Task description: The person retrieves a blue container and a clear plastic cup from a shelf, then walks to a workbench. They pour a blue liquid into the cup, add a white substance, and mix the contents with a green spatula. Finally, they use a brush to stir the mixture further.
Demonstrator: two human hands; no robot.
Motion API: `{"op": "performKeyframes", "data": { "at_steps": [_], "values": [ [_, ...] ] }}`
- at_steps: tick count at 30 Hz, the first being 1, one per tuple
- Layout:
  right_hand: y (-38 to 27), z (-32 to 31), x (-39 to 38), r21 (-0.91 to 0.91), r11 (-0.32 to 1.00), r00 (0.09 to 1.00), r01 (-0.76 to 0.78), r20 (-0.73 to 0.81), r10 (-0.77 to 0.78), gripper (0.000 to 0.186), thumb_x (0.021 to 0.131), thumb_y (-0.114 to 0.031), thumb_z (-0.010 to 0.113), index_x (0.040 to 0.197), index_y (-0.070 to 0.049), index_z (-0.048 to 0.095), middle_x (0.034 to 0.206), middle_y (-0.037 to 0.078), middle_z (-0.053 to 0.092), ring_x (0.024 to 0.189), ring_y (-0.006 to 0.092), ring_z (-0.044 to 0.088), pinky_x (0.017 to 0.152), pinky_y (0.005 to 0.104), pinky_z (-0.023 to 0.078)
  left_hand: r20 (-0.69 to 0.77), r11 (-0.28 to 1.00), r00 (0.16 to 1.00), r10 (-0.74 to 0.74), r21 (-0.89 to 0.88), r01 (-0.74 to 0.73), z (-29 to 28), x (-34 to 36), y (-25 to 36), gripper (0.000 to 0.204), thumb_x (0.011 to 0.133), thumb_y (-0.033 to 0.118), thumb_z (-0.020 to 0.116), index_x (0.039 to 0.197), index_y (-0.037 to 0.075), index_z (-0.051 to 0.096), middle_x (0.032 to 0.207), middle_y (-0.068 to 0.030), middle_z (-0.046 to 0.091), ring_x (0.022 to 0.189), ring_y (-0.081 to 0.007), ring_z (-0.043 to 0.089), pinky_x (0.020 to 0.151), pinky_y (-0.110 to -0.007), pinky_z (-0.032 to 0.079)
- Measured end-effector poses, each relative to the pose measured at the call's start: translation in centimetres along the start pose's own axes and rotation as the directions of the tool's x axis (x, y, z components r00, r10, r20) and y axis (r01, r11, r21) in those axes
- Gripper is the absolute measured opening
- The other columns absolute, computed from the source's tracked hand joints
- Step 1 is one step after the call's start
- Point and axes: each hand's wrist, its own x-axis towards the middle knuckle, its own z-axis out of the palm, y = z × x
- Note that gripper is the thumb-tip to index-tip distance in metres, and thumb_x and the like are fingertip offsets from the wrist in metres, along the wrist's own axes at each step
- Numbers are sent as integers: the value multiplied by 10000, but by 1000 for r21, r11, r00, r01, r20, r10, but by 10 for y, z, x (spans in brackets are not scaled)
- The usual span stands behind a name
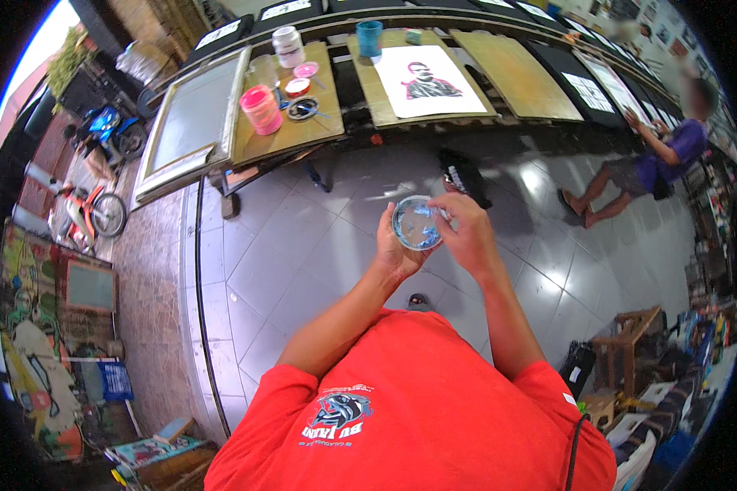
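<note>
A round, shallow lid (411, 234), clear or pale with smears and bits of blue paint on it, is held up in front of my chest. My left hand (391, 245) grips it from the left and below, thumb along the rim. Over the lid's right edge, the fingers of my right hand (469, 231) are bent in a pinch. Whatever sits between those fingertips, if anything, is too small to tell. A dark shoe (418, 301) shows on the floor beneath my forearms.
Ahead stands a long table with boards; one bears a pink jar (260, 110), a white jar (288, 47) and small lids. A printed portrait sheet (428, 82) and blue tub (369, 38) lie beyond. A framed screen (192, 123) leans left; a person in purple (675, 151) works at right.
</note>
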Motion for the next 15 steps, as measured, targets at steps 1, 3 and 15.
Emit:
{"op": "performKeyframes", "data": {
  "at_steps": [1, 3, 15],
  "values": [
    [3, 4, 3, 18, 1000, 998, 13, 67, -14, 199, 759, -62, 667, 958, -57, 676, 931, 112, 670, 901, 310, 617, 785, 396, 490, -48, 1000, 999, 18, 5, -18, -4, 0, 3, 585, 944, 585, 302, 1218, 142, 566, 1193, -76, 605, 1104, -267, 574, 944, -482, 450],
    [11, 14, 8, 42, 998, 979, 47, 197, -55, 201, 751, -80, 675, 951, -64, 679, 932, 105, 667, 928, 303, 608, 798, 401, 484, -142, 999, 989, 51, 13, -50, -11, 0, 10, 592, 946, 587, 274, 1213, 149, 569, 1181, -76, 610, 1077, -269, 582, 920, -464, 461],
    [43, 51, 55, 161, 956, 692, 246, 661, -290, 198, 716, -227, 717, 896, -143, 714, 877, 61, 632, 896, 283, 560, 795, 413, 466, -294, 984, 943, 156, -32, -173, -41, 6, 30, 581, 929, 574, 301, 1178, 134, 588, 1116, -75, 629, 973, -263, 599, 744, -425, 517]
  ]
}}
